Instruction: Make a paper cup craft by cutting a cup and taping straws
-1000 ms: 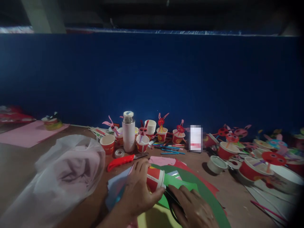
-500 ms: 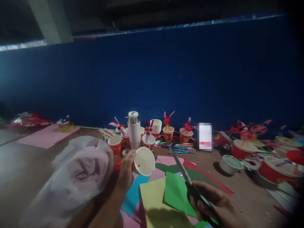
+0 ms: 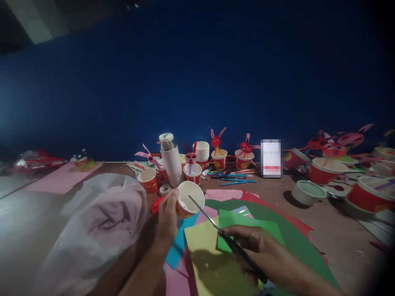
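Observation:
A paper cup [image 3: 191, 199] with a white inside is in my left hand [image 3: 168, 216], its mouth tilted up toward me and the fingers on its left side. My right hand [image 3: 254, 250] grips black-handled scissors [image 3: 212, 222]. Their closed-looking blades point up and left, with the tip in front of the cup's opening. Below both hands lie coloured paper sheets: yellow [image 3: 205, 255], green [image 3: 226, 224] and blue [image 3: 179, 246].
Along the back stand a white bottle [image 3: 171, 164], stacked cups [image 3: 201, 152], a red cup [image 3: 147, 181] and coloured pens [image 3: 236, 180]. A white plastic bag [image 3: 101, 222] lies left. Decorated cups [image 3: 327, 168] and a white bowl [image 3: 308, 192] are right.
The scissors have swung left, and their tip has moved from the cup's right side to its opening. The cup's mouth has tilted further upward. The view has shifted slightly.

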`<state>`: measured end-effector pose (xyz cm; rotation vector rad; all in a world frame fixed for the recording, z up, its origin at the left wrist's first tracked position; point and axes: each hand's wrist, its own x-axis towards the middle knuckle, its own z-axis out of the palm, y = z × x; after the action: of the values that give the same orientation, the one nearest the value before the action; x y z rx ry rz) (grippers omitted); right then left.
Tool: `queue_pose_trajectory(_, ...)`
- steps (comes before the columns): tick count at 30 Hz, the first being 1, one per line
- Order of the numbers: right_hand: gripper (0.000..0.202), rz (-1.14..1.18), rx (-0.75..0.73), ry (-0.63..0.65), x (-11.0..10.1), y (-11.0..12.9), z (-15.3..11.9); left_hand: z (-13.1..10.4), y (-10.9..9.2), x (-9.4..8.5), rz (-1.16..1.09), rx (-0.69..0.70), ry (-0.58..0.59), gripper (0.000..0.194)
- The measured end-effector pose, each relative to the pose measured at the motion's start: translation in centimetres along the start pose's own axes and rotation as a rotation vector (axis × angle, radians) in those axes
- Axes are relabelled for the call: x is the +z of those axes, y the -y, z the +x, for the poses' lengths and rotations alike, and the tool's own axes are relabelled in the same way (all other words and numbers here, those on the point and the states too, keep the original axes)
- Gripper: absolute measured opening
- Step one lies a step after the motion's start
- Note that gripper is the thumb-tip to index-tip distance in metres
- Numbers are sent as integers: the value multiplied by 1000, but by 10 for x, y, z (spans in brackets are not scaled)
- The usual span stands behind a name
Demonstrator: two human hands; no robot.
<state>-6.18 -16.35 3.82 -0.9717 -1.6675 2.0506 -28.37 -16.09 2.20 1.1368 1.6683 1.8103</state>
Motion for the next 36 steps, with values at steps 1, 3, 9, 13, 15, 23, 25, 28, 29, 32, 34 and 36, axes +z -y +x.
queue_pose_trajectory(1,37,-26,-3,-25,0,0,2,-1,-2,1,-13,-25,13,32)
queue_pose_trajectory(3,37,-64,-18,-59,-2,3,6,-2,-7,2,-45,-78,39,29)
queue_pose_trajectory(9,35,-282,-62,-75,-7,23,10,-4,-6,5,-44,-111,61,31)
queue_pose_trajectory(13,24,-559,-163,-153,-11,31,12,-3,1,7,-79,-121,54,34)
queue_pose_trajectory(15,23,-647,-193,-179,-11,34,12,-2,3,7,-72,-108,47,34)
queue_pose_trajectory(23,23,-742,-223,-197,-7,45,10,-4,-3,6,-51,-85,74,29)
queue_pose_trajectory(25,25,-720,-223,-195,-5,44,11,-4,0,6,-52,-72,26,29)
queue_pose_trajectory(28,28,-669,-215,-218,-2,37,14,-4,4,8,-37,-49,2,28)
queue_pose_trajectory(29,29,-655,-215,-229,-1,35,15,-5,5,8,-30,-40,6,27)
queue_pose_trajectory(32,28,-658,-235,-263,1,29,17,-7,6,9,-22,-20,13,26)
queue_pose_trajectory(34,26,-708,-266,-294,2,28,17,-8,5,9,-12,-21,23,26)
queue_pose_trajectory(36,24,-792,-291,-329,5,28,15,-8,4,9,8,-20,38,27)
